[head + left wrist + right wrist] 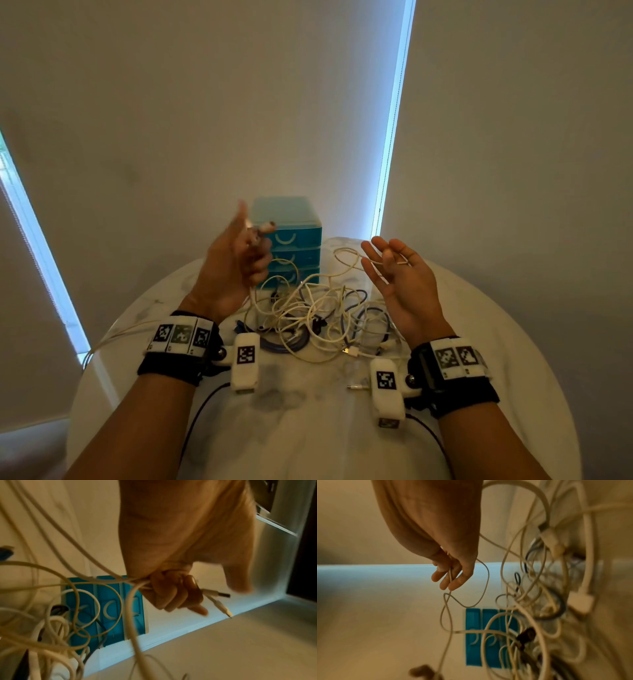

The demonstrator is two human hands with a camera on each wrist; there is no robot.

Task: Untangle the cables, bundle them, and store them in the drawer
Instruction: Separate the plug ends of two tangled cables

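A tangle of white and dark blue cables (318,308) lies in the middle of the round table (308,428). My left hand (239,263) is raised over its left side and grips a few white cables in a fist (164,596); their plug ends (221,595) stick out past the fingers. My right hand (397,274) is lifted palm up on the right, fingers nearly straight. A thin white cable (448,601) runs between its fingers, and the thumb pinches it there. The teal drawer unit (294,233) stands behind the tangle with its drawers closed.
A loose white plug (356,387) lies on the table near my right wrist. A coil of blue cable (284,344) sits at the front of the tangle. Pale blinds rise behind the table, with a bright window gap (394,120) to the right.
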